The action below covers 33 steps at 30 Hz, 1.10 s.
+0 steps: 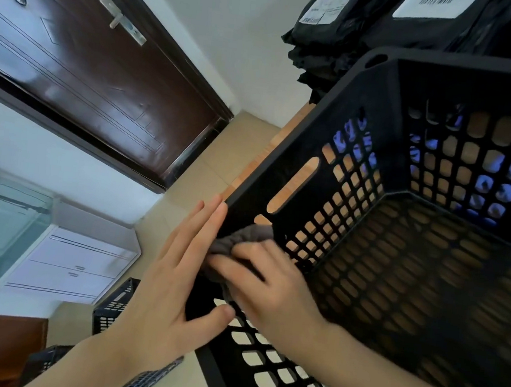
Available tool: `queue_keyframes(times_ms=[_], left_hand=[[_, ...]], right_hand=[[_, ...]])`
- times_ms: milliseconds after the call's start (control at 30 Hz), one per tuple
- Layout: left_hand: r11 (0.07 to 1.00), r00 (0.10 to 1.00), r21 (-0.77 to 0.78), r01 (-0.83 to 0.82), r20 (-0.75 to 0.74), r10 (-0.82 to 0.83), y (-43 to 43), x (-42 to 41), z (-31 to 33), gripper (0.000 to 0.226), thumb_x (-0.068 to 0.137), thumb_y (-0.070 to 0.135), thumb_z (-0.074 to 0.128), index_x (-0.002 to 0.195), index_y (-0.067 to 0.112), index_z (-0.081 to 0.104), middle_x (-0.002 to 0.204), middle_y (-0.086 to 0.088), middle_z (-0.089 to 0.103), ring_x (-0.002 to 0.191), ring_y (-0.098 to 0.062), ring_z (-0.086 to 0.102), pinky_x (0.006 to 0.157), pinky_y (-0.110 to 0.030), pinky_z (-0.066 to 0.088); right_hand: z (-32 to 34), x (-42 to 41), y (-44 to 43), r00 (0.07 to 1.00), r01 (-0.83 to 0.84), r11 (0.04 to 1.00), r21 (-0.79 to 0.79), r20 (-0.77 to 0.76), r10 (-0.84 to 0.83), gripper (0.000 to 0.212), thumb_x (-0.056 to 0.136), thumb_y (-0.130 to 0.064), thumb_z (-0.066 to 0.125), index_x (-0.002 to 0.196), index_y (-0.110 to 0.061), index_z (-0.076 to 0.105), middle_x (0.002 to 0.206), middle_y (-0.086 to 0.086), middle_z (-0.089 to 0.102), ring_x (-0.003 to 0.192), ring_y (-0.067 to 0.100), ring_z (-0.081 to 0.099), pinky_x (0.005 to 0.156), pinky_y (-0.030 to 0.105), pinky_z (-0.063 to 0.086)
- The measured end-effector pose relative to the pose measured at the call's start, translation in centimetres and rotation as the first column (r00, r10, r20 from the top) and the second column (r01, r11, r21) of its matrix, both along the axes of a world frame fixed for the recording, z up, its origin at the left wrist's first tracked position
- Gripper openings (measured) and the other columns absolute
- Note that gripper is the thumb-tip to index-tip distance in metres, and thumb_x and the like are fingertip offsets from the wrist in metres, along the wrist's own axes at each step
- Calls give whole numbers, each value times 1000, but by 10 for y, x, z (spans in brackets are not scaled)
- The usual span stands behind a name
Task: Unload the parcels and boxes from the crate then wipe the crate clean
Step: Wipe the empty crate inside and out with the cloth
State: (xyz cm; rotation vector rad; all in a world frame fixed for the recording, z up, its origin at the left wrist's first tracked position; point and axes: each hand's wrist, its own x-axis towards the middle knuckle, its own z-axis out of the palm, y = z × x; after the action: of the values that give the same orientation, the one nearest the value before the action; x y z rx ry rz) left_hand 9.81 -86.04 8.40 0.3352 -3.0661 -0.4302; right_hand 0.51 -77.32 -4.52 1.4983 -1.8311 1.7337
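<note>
Black plastic forms the crate (317, 130), which is set on a wooden surface (260, 162) and fills the right half of the view; its walls and floor are pierced in a lattice, and wood is seen through the openings of the floor. A grey-brown cloth (237, 238) is bunched against the inner face of the crate's left wall, low down near the closest corner and just below the long handle slot. The cloth is gripped by the right hand (269, 286), whose fingers are curled over it and pressed towards the wall, the forearm being passed over the near rim into the crate. The left hand (175, 279) is laid flat against the outside of the same corner, with the fingers straight and held together along the corner edge and the thumb rested on the near wall; nothing is held by it. Black parcels (344, 29) bearing white printed labels are stacked behind the crate's far corner, against the pale wall and apart from the crate. Blue items, not identifiable, are glimpsed through the holes of the far wall. A dark brown door (86, 81) with a silver handle (121, 18) is noted at upper left, a white cabinet (67, 262) at left, and a second lattice crate (113, 304) on the tiled floor beside the left wrist.
</note>
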Motion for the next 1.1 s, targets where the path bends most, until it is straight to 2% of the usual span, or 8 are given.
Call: queue_keyframes(times_ms=[200, 433, 533, 633, 733, 867, 1000, 1100], left_hand=[[1000, 1000, -24, -2, 19, 3, 0, 1, 1, 91, 81, 50, 52, 157, 21, 13, 164, 6, 13, 152, -19, 9, 119, -50, 23], [999, 997, -20, -48, 51, 49, 2, 2, 4, 90, 76, 48, 51, 156, 35, 13, 164, 15, 8, 151, -15, 13, 113, -57, 30], [998, 995, -33, -45, 84, 48, 4, 0, 7, 89, 76, 48, 50, 156, 36, 12, 164, 16, 5, 151, -13, 11, 113, -57, 30], [998, 992, -55, -21, 126, 27, 4, -1, 10, 90, 77, 48, 50, 156, 38, 9, 164, 16, 0, 152, -13, 5, 114, -59, 27], [998, 985, -66, 16, 175, -4, 2, -1, 14, 93, 76, 47, 53, 155, 40, 4, 164, 16, -4, 152, -12, -1, 116, -60, 22], [987, 977, -120, 110, 196, -85, 2, -12, 18, 99, 70, 42, 57, 157, 35, 9, 165, 8, -1, 152, -17, 2, 116, -59, 24], [952, 960, -200, 234, 201, -194, 2, -29, 14, 96, 72, 42, 57, 157, 30, 14, 165, -1, -3, 153, -21, 1, 115, -51, 23], [958, 965, -173, 229, 170, -200, 1, -29, 11, 85, 80, 41, 52, 156, 26, 19, 165, -5, 0, 152, -25, 4, 113, -57, 23]], right_hand=[[10, -45, -2, 968, 224, 972, -71, 133, -213, 27, 91, -4, 59, 117, -4, 67, 100, 18, 60, 88, 33, 57, 75, 44, 50], [32, -150, 6, 726, 580, 814, -2, 455, -516, 32, 90, -9, 57, 123, -10, 58, 115, 11, 52, 103, 4, 48, 89, 7, 38], [32, -137, 3, 725, 565, 825, -4, 480, -494, 31, 91, -9, 58, 122, -10, 59, 113, 5, 51, 103, 2, 47, 89, 5, 36], [22, -92, 3, 826, 392, 920, 9, 438, -356, 32, 89, -11, 60, 121, -12, 58, 113, 5, 51, 102, 7, 48, 90, 12, 40], [7, -31, 3, 957, 158, 987, 24, 241, -159, 33, 87, -9, 62, 120, -10, 63, 108, 11, 55, 98, 26, 54, 83, 39, 49], [-12, 2, 2, 993, 61, 995, 82, 92, -68, 34, 87, -9, 65, 121, -14, 64, 106, 10, 60, 91, 28, 56, 70, 42, 51], [-22, -21, 7, 955, 181, 982, 53, 229, -189, 30, 92, -12, 59, 122, -13, 63, 110, 8, 59, 98, 24, 57, 74, 39, 53], [-26, -55, 11, 823, 316, 945, 85, 472, -317, 31, 91, -12, 56, 122, -14, 59, 115, 3, 53, 105, 17, 54, 82, 37, 53]])
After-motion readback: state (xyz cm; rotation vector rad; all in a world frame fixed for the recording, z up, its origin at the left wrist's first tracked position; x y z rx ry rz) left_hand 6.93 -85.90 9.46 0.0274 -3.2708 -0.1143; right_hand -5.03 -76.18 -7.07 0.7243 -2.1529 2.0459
